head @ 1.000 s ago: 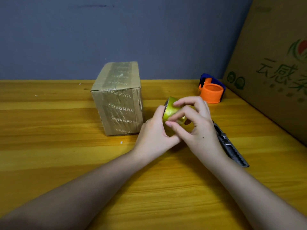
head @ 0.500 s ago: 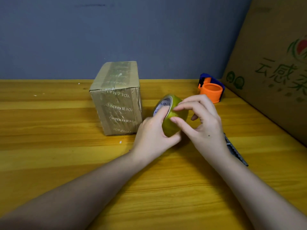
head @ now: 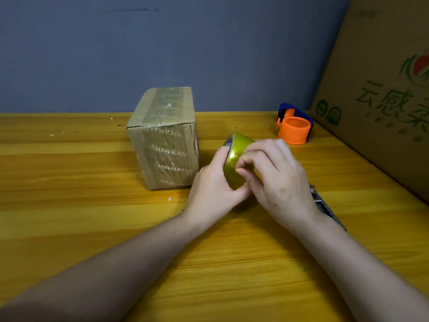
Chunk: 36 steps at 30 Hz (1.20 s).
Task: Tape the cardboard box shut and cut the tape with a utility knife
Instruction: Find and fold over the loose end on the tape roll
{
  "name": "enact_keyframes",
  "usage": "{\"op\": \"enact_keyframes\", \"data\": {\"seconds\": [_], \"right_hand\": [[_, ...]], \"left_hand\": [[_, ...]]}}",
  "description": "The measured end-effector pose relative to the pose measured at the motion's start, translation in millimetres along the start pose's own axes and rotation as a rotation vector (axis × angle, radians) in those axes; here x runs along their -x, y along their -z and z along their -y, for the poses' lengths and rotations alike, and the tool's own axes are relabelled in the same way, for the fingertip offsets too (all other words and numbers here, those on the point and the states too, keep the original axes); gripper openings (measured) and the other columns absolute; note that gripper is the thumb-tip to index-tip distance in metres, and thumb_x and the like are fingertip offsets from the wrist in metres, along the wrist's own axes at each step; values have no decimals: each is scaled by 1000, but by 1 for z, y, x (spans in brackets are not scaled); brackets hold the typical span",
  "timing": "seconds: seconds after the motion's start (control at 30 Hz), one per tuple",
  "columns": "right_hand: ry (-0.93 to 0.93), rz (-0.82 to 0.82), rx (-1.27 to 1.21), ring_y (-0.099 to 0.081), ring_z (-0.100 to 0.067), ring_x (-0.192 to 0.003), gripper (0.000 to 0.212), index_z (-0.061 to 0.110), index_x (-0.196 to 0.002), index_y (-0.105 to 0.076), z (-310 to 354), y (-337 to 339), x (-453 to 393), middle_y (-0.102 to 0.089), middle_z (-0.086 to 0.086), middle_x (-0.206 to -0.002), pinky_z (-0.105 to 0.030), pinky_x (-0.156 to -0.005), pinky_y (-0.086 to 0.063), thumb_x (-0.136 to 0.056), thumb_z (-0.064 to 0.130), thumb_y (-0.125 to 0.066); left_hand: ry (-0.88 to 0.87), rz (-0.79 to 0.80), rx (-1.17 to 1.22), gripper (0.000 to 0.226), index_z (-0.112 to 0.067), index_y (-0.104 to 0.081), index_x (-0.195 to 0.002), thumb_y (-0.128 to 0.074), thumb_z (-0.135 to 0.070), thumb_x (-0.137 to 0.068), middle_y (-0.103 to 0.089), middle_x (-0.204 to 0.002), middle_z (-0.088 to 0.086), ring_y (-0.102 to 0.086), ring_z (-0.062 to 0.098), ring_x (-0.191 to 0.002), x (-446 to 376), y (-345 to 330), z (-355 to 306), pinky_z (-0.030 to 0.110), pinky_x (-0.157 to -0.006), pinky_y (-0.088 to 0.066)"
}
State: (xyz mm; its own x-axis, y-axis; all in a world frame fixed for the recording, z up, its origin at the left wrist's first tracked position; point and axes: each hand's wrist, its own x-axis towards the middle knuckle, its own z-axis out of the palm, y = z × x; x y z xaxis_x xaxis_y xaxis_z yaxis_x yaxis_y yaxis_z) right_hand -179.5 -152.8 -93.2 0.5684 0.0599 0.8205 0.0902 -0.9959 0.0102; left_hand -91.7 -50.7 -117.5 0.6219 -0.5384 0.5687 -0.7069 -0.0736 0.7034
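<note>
Left hand (head: 214,189) grips the roll of yellow-green tape (head: 236,159) from the near-left side, the thumb laid up along the roll's left rim and the other fingers curled underneath it, holding the roll up on edge just above the wooden table (head: 69,217). To the left of that hand, and near it but not touching, the small cardboard box (head: 163,138) stands upright on the table, its top flaps closed and a band of clear printed tape running over the top and down the front face. Between the two hands the roll shows its glossy outer band towards the camera, with its grey core edge visible at the upper left. The right hand (head: 278,180) covers the roll's right side, its fingers curled in with the fingertips (head: 241,167) pressed on the tape's outer surface, as though picking at it; whether a loose end is pinched there cannot be made out. Just right of that hand's wrist, the utility knife (head: 325,205) lies flat on the table, mostly hidden by the forearm. Farther back on the right stands an orange and blue tape dispenser (head: 293,126), and beside it a large printed carton (head: 383,101) leans along the table's right edge.
</note>
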Motion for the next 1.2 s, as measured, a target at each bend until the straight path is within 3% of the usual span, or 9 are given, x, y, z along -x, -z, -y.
{"op": "enact_keyframes", "data": {"seconds": [0.13,0.23,0.33,0.43,0.63,0.73,0.83,1.0,1.2], "right_hand": [[10,-37,-57,-59,-23,-88,13,6,-89,-66,0,2,1,-67,-5,-95,-34,-73,-50,-92,18,-61],[-71,-81,-121,-60,-20,-86,10,4,-89,-67,0,3,1,-68,-6,-92,-20,-80,-43,-90,14,-64],[-150,-76,-177,-47,-6,-83,7,7,-93,-63,-1,4,0,-65,-4,-92,-11,-77,-35,-86,10,-66],[-219,-88,-290,-46,-3,-80,19,18,-101,-56,-2,5,0,-56,10,-93,-16,-68,-41,-85,12,-64],[-389,-182,-292,-57,-12,-83,16,19,-96,-54,-14,5,2,-58,6,-92,-37,-67,-49,-87,10,-64],[-327,-199,-231,-55,-13,-82,13,12,-91,-55,-16,8,2,-59,-4,-89,-30,-67,-47,-86,2,-63],[-244,-183,-165,-54,-16,-81,13,6,-87,-56,-16,11,0,-60,-10,-86,-24,-68,-43,-84,-6,-61],[-182,-121,-103,-58,-24,-79,14,2,-83,-57,-16,14,-1,-59,-11,-84,-37,-68,-48,-80,-11,-62],[-68,-78,-21,-59,-30,-76,19,6,-82,-54,-16,23,-4,-58,-13,-82,-46,-64,-49,-78,-12,-59]], "left_hand": [[-6,26,69,32,-29,-48,-96,-60,-41,-68,-58,-76,-9,-60,28,-81,0,-1,1,42,-72,-51],[-5,59,71,40,-26,-52,-100,-59,-45,-66,-62,-81,-9,-62,24,-83,1,-1,1,41,-74,-52],[-5,77,111,35,-29,-53,-95,-61,-46,-65,-59,-73,-12,-58,11,-72,0,-1,0,36,-71,-51],[10,120,184,31,-32,-54,-94,-63,-44,-66,-60,-75,-16,-53,-3,-69,-1,0,1,34,-72,-50],[-77,281,147,43,-11,-54,-98,-54,-49,-78,-66,-78,1,-63,22,-74,3,1,1,43,-69,-51],[-84,326,106,51,-10,-53,-107,-47,-54,-82,-71,-75,1,-68,24,-72,5,1,-2,42,-70,-53],[-33,325,194,38,-19,-53,-101,-47,-52,-83,-69,-68,1,-68,24,-68,6,0,-3,44,-70,-54],[17,304,354,4,-43,-53,-87,-51,-45,-84,-64,-60,-2,-63,19,-57,4,-2,-5,42,-64,-53],[14,314,439,5,-37,-52,-89,-51,-41,-85,-63,-61,-3,-61,17,-55,5,-5,-10,38,-62,-52]]}}
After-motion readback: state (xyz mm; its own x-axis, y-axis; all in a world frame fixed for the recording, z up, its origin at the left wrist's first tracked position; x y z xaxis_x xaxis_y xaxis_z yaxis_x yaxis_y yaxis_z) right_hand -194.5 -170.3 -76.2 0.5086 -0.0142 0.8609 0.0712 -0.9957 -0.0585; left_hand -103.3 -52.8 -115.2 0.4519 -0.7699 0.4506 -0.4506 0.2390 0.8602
